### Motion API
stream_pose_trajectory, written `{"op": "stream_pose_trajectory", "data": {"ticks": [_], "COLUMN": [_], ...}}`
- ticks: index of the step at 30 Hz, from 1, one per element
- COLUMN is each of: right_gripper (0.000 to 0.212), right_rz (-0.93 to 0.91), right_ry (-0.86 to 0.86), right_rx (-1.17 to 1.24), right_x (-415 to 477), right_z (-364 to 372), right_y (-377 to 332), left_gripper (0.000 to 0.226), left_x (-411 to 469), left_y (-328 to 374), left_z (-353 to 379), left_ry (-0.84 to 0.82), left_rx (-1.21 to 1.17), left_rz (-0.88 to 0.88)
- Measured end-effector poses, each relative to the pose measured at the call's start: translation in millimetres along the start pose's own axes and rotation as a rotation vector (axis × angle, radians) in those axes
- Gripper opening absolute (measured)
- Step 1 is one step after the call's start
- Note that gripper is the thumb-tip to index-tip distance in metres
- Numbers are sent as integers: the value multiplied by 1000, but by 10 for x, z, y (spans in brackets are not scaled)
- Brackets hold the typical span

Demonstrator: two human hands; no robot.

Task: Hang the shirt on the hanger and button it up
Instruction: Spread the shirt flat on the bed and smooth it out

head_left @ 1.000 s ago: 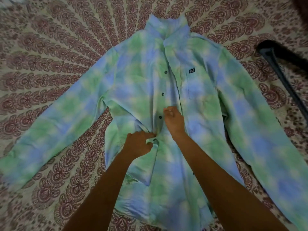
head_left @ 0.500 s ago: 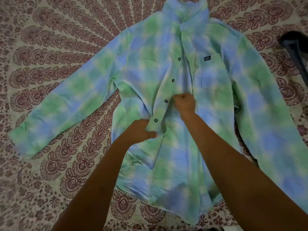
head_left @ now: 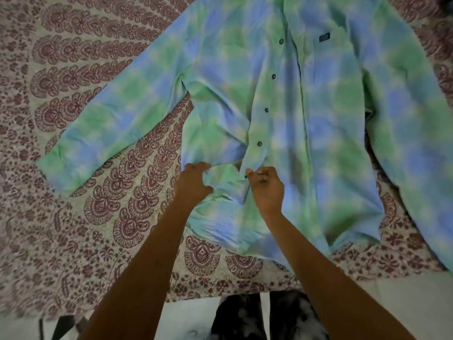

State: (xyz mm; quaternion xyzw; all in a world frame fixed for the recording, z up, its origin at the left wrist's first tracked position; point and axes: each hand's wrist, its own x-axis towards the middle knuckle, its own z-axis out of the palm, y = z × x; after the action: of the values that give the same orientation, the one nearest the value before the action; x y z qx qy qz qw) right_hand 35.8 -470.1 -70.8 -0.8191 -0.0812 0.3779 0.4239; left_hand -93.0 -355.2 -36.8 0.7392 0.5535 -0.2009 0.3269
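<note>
The shirt (head_left: 326, 123) lies front up on the patterned spread (head_left: 73, 123), stretching away from me. My left grip (head_left: 193, 184) is closed on a bunch of its lower front panel. My right grip (head_left: 266, 187), just beside it, pinches the placket edge (by a dark button).

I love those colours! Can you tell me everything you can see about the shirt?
The shirt is thin, soft-looking cloth in blurry green and blue checks, with long sleeves. It lies front-up, spread on a patterned bedspread, collar out of view. Four dark buttons run down the front; a small dark label sits on the chest. Its lower part is rumpled. The left hand grips a bunch of its cloth and the right hand pinches the front edge below the lowest button.
</note>
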Motion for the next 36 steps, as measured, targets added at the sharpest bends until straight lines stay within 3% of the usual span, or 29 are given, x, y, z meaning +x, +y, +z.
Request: {"op": "stream_pose_trajectory", "data": {"ticks": [5,9,11,16,18,21,24,27,30,33,36], "right_gripper": [22,34,37,8,25,30,30,11,29,20,12], "right_rz": [-58,140,235,182,190,261,183,119,78,125,190], "right_ry": [-120,69,149,190,233,279,351,409,161,-117,-91], "right_rx": [17,158,316,469,518,565,348,106,-120,-351,-311], "right_x": [-395,-278,-199,-263,-325,-461,-580,-705,-786,-838,-857], "right_z": [305,564,609,623,511,253,-53,-329,-448,-411,-366], "right_y": [59,-106,-218,-231,-199,-156,-81,-25,101,245,396], "left_gripper": [79,78,67,17,15,15,15,13,24,35,54], "left_x": [-229,-349,-398,-496,-533,-623,-718,-773,-791,-729,-668], "left_y": [-227,-452,-537,-706,-766,-953,-1220,-1377,-1402,-1422,-1365], "left_z": [176,248,279,249,165,-12,-192,-344,-331,-153,77], "left_ry": [124,24,5,111,146,238,294,297,237,226,131], "left_rx": [-92,49,112,181,215,190,202,287,531,421,404], "left_rz": [11,-1,15,86,118,121,85,37,-16,109,305]}}
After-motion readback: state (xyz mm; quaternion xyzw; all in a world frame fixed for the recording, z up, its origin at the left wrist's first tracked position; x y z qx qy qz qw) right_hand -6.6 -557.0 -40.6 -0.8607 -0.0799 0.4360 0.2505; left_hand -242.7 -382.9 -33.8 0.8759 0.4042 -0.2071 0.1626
